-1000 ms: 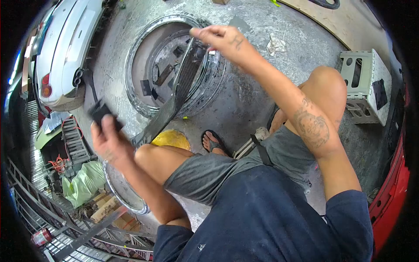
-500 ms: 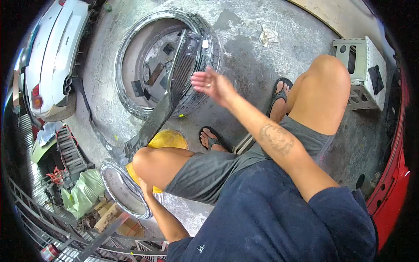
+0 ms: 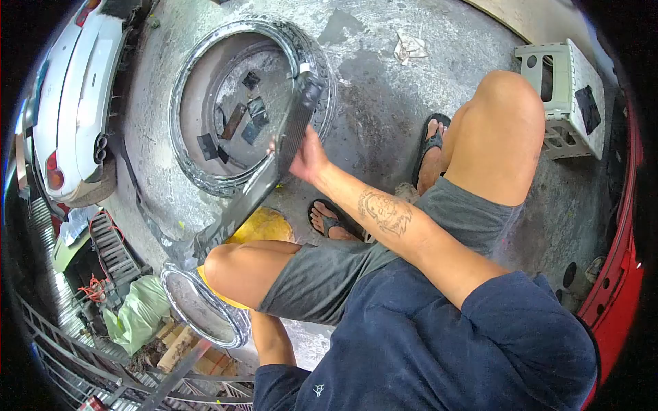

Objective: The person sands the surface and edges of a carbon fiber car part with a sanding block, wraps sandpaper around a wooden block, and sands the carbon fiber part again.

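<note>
My right hand (image 3: 310, 159) is closed around the middle of a long, dark carbon-fibre panel (image 3: 291, 133), thumb on the near side and fingertips on the far side. The panel's upper end lies over the right rim of a large tyre (image 3: 184, 147) lying flat on the floor. Its lower end reaches down beside my left knee. Behind my left leg my left hand is hidden; only the forearm shows. Several dark scraps (image 3: 236, 120) lie inside the tyre.
A yellow rounded object (image 3: 264, 226) is under my left knee, near a second tyre (image 3: 240, 332). A white car (image 3: 86, 89) stands at left, with a pale green bag (image 3: 140, 312) below it. At right are a folding step stool (image 3: 572, 103) and a red car body part (image 3: 620, 301).
My right hand has gone from open beside the panel to gripping it. The panel's upper part has turned, and my left hand has slipped out of sight behind my leg.
</note>
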